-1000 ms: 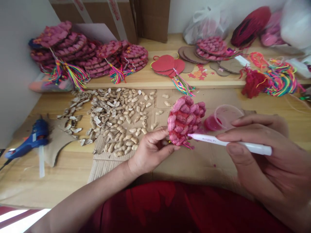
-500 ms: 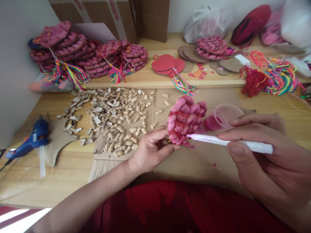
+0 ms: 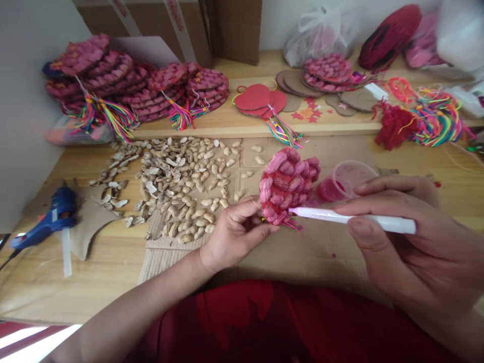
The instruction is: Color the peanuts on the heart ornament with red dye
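My left hand grips the lower left edge of a round red disc covered with pink-painted peanut shells, tilted up above the cardboard. In my right hand is a white marker pen, held between thumb and fingers. Its pink tip meets the lower right edge of the shell-covered disc. Just behind the pen stands a clear plastic cup with pink paint in it, partly hidden by my right fingers. Whole peanuts and loose shells are spread on the cardboard sheet to the left.
A blue glue gun lies at the left beside a cardboard scrap. Along the raised shelf are stacks of pink shell-covered discs, red discs with a tassel, plain cardboard discs and colourful cords. Cardboard boxes stand behind.
My right hand and the marker pen have shifted slightly left, the tip now against the disc's edge. My left hand and the disc have barely moved.
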A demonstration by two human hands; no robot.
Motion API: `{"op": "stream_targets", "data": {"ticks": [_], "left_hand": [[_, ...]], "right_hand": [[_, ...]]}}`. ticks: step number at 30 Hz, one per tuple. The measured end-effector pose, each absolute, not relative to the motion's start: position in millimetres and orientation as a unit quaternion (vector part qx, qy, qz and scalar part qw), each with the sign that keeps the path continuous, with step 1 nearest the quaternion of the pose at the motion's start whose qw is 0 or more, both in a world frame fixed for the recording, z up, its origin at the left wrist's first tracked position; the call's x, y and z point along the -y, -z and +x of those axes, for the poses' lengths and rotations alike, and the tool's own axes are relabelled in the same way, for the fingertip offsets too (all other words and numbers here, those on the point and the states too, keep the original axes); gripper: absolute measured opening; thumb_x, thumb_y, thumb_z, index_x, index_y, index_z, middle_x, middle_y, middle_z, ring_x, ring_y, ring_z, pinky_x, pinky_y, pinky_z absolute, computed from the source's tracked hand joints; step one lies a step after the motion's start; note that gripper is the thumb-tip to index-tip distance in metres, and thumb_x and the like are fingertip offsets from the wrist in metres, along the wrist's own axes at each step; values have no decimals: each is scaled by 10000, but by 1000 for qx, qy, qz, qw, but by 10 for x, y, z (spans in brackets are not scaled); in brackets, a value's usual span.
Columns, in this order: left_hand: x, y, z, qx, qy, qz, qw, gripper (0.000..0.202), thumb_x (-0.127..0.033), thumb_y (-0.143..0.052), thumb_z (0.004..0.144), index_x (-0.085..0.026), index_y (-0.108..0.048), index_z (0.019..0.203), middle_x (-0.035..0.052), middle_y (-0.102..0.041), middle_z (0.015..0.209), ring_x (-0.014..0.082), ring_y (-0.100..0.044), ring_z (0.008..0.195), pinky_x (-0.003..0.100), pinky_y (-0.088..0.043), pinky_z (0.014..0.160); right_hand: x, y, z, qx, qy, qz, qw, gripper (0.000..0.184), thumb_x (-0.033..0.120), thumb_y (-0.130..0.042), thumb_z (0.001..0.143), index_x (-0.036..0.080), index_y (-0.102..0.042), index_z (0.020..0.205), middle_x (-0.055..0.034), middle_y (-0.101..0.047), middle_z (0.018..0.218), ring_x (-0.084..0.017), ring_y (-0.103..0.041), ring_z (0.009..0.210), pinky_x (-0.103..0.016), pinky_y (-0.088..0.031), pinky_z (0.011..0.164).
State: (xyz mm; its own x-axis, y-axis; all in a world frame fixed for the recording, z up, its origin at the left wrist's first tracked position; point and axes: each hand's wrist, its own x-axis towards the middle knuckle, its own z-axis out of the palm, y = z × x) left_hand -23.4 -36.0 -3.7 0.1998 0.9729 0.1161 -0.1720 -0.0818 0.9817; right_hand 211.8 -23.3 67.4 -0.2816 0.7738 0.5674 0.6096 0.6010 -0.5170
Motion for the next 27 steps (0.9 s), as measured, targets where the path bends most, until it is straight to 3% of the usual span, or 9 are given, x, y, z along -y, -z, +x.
{"op": "stream_targets", "data": {"ticks": [4, 11, 22, 27], "left_hand": [[364, 35, -222, -367, -514, 513, 581, 206, -177, -820, 817, -178, -787, 1020, 82, -776, 1034, 182, -714, 953, 287, -575, 888], [370, 30, -231, -379, -506, 490, 600, 173, -192, -820, 818, -165, -780, 984, 67, -778, 950, 188, -716, 914, 306, -576, 873], [321, 5, -230, -339, -528, 396, 670, 186, -111, -848, 766, -197, -759, 906, 2, -758, 880, 108, -677, 805, 217, -558, 798], [322, 16, -229, -342, -526, 382, 679, 216, -154, -873, 750, -197, -748, 921, 4, -742, 861, 108, -658, 761, 216, -563, 744]], "right_hand": [[247, -679, 2134, 790, -74, -442, 418, 206, 192, -728, 830, 287, -742, 1011, 10, -733, 844, -233, -678, 953, -415, -524, 856], [233, -676, 2119, 788, -94, -438, 422, 221, 176, -714, 837, 291, -736, 1025, 11, -743, 866, -238, -678, 1002, -420, -531, 906], [223, -714, 2146, 812, -92, -406, 409, 201, 184, -675, 856, 277, -715, 1029, 5, -739, 886, -229, -656, 972, -430, -510, 912], [222, -734, 2148, 811, -81, -416, 403, 173, 194, -650, 873, 290, -706, 1005, 7, -733, 860, -237, -664, 979, -435, -512, 881]]}}
